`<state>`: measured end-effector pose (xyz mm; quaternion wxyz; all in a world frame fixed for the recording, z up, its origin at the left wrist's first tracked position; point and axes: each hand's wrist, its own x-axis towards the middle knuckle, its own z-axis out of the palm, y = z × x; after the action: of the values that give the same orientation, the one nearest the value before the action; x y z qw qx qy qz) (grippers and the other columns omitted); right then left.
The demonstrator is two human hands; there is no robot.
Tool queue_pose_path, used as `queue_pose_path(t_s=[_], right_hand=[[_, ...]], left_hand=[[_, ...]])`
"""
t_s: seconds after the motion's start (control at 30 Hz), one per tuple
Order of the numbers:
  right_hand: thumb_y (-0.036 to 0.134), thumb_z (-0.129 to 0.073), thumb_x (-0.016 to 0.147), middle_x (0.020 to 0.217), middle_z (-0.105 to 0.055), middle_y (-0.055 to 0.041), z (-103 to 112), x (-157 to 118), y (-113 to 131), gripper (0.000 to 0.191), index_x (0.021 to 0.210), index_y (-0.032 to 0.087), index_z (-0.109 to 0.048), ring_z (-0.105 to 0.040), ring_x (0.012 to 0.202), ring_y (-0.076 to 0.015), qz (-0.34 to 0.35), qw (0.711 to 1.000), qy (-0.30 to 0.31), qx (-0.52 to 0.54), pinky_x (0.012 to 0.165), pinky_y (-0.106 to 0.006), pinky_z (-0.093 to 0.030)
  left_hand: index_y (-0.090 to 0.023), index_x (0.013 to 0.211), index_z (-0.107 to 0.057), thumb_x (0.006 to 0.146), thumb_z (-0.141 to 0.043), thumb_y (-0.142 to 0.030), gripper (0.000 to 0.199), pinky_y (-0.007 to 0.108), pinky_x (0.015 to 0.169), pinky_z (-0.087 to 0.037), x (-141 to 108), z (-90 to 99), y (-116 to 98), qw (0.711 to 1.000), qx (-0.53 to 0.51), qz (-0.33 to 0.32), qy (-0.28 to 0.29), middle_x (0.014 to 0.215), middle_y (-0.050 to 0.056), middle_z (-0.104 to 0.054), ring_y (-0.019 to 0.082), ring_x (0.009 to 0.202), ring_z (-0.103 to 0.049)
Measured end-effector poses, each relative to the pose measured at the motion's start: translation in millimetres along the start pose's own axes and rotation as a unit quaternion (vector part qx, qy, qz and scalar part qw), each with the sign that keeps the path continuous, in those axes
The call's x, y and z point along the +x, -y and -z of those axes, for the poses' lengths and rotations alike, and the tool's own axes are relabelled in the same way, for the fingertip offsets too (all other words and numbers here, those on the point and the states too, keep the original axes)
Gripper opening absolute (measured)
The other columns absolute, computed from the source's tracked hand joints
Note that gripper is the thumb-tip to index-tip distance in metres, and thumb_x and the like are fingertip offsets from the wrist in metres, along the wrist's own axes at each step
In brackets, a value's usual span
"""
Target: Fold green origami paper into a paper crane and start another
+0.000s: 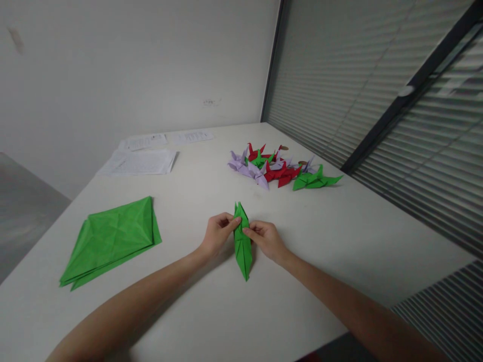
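A long, narrow piece of folded green paper is held just above the white table, its single point toward me and its split tips pointing away. My left hand pinches its left edge, thumb on top. On the right edge, my right hand grips the paper between thumb and fingers. Both thumbs lie close together near the paper's upper middle. The fingers under the paper are partly hidden.
Green sheets lie stacked at the left. Several red, purple and green folded paper birds are grouped at the back right. Printed papers rest at the back left. The table meets a wall behind and blinds on the right.
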<state>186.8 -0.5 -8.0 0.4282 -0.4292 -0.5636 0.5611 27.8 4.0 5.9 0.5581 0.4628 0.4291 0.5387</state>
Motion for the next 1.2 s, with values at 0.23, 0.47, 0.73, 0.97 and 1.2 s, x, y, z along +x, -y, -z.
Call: queue_pose_path(t_s=[0.23,0.47,0.73,0.97,1.2], right_hand=[[0.063,-0.072,0.062,0.05,-0.047,0.0046,4.5,6.0,0.3,0.048,0.057,0.019,-0.055,-0.041,0.048,-0.0095,0.014,0.998,-0.053,-0.007,0.045,-0.023,-0.033],[0.061,-0.071,0.065,0.052,-0.051,0.0033,2.8,5.7,2.8,0.044,0.061,0.018,-0.059,-0.043,0.049,-0.0103,0.028,0.998,-0.058,-0.001,0.046,-0.024,-0.035],[0.06,-0.074,0.064,0.055,-0.056,0.0026,5.6,5.8,0.6,0.045,0.063,0.018,-0.058,-0.05,0.051,-0.0114,-0.005,1.0,-0.004,0.019,0.049,-0.025,-0.039],[0.058,-0.077,0.061,0.051,-0.053,0.0052,7.3,5.7,-1.0,0.047,0.059,0.02,-0.05,-0.047,0.047,-0.0097,-0.014,0.999,-0.012,0.041,0.047,-0.023,-0.037],[0.059,-0.075,0.061,0.049,-0.048,0.0058,9.3,9.0,-3.7,0.047,0.057,0.02,-0.05,-0.042,0.047,-0.0088,-0.006,0.998,-0.063,0.02,0.045,-0.023,-0.033]], left_hand=[[-0.01,0.081,-0.069,0.059,-0.085,-0.045,0.044,0.029,0.064,-0.051,-4.4,-2.4,0.8,0.994,-0.048,0.081,0.06,0.071,0.006,-0.068,0.015,0.063,-0.063],[-0.011,0.073,-0.068,0.056,-0.087,-0.042,0.041,0.028,0.063,-0.051,-2.6,0.5,2.6,0.995,-0.032,0.065,0.067,0.068,0.005,-0.069,0.014,0.061,-0.063],[-0.012,0.067,-0.066,0.057,-0.086,-0.043,0.038,0.024,0.053,-0.045,-1.4,4.8,1.8,0.998,-0.008,0.026,0.057,0.058,0.001,-0.064,0.011,0.052,-0.056],[-0.011,0.082,-0.068,0.061,-0.083,-0.045,0.043,0.028,0.061,-0.048,-1.5,2.6,5.8,0.995,-0.023,0.059,0.073,0.064,0.003,-0.065,0.013,0.058,-0.059],[-0.019,0.083,-0.065,0.074,-0.073,-0.03,0.017,0.025,0.067,-0.045,-7.9,2.8,1.7,0.983,0.121,-0.14,0.0,0.082,0.003,-0.061,0.014,0.077,-0.057]])
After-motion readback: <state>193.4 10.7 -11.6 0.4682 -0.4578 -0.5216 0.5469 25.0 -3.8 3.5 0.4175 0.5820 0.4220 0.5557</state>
